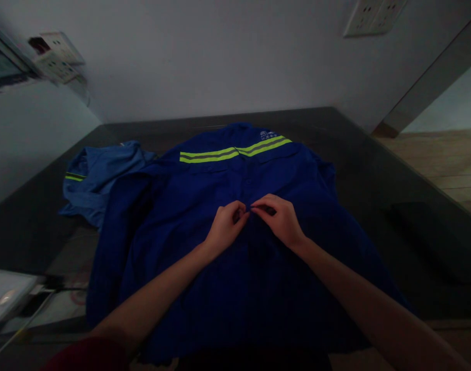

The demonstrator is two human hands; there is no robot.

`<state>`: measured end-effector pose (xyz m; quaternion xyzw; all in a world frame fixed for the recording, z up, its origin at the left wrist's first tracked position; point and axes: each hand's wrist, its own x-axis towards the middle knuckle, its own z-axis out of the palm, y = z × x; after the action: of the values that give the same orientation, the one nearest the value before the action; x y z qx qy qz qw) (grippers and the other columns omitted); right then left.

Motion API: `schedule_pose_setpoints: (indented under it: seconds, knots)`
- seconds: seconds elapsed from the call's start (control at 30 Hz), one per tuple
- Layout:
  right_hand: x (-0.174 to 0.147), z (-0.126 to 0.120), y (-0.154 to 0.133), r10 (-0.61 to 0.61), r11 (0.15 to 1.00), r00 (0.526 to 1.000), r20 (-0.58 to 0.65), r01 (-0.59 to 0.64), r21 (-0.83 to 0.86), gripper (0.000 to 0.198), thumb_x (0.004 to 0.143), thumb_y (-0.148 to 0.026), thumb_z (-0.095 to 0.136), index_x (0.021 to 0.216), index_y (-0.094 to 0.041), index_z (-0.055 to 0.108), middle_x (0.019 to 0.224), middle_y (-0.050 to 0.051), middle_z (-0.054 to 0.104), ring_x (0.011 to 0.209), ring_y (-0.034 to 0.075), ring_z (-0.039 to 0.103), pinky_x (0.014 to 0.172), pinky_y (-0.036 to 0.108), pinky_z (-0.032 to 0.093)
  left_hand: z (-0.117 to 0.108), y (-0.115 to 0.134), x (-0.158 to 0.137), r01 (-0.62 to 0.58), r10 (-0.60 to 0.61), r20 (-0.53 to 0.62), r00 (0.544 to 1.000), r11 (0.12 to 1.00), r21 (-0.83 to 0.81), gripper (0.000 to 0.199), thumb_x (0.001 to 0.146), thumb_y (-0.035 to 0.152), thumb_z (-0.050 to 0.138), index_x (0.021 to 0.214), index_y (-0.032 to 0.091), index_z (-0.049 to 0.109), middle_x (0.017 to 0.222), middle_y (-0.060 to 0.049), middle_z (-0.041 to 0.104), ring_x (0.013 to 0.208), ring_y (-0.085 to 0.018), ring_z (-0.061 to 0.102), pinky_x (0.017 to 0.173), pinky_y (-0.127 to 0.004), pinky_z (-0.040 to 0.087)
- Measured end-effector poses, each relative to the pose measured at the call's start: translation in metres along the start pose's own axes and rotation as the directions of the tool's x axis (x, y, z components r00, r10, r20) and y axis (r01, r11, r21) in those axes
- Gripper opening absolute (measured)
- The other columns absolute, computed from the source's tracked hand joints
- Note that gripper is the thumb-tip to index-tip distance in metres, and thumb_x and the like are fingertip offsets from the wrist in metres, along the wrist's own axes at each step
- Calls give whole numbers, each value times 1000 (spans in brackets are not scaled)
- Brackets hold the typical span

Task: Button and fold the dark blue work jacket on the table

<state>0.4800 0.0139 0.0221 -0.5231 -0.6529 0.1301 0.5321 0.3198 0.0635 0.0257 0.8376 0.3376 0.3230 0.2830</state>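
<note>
A dark blue work jacket lies spread out, front side up, with its collar toward the wall. Yellow-green reflective bands cross its chest, and a small white print sits above the right-hand band. At the middle of the front closure, my left hand pinches the fabric between thumb and fingers. Close beside it, my right hand pinches the same front edge, the fingertips of both hands nearly touching. A button shows on the placket a little above; whatever small part is between the fingertips is hidden.
A lighter blue folded garment lies at the left on the dark table. A flat black object rests at the right. A white device with a cable is at the lower left. Sockets are on the wall behind.
</note>
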Motion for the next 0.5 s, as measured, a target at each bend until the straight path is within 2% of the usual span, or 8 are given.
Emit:
schedule_pose_setpoints:
  seconds: [0.07,0.33,0.5]
  knots:
    - [-1,-2,0,-83,992,996,16,84,-93,7,83,-18,62,84,-20,69,83,3,67,74,16,61,66,27,47,0,-1,0,-10,10,-3,1000,1000,21,5,83,21,54,79,17,54,61,6,49,53,-8,45,53,-21,32]
    - [-3,-7,-2,-188,917,977,100,211,-339,7,85,-18,61,88,-19,67,86,3,68,82,17,62,75,28,47,-2,3,0,-63,63,2,998,993,103,6,81,17,55,75,17,54,63,5,51,55,-9,46,54,-21,31]
    - [-5,-6,-2,-217,889,967,132,252,-384,10,86,-16,60,93,-18,66,89,4,68,85,18,63,76,27,46,-1,3,0,-83,81,14,997,988,134,7,81,17,55,74,17,53,65,4,53,58,-9,48,55,-22,31]
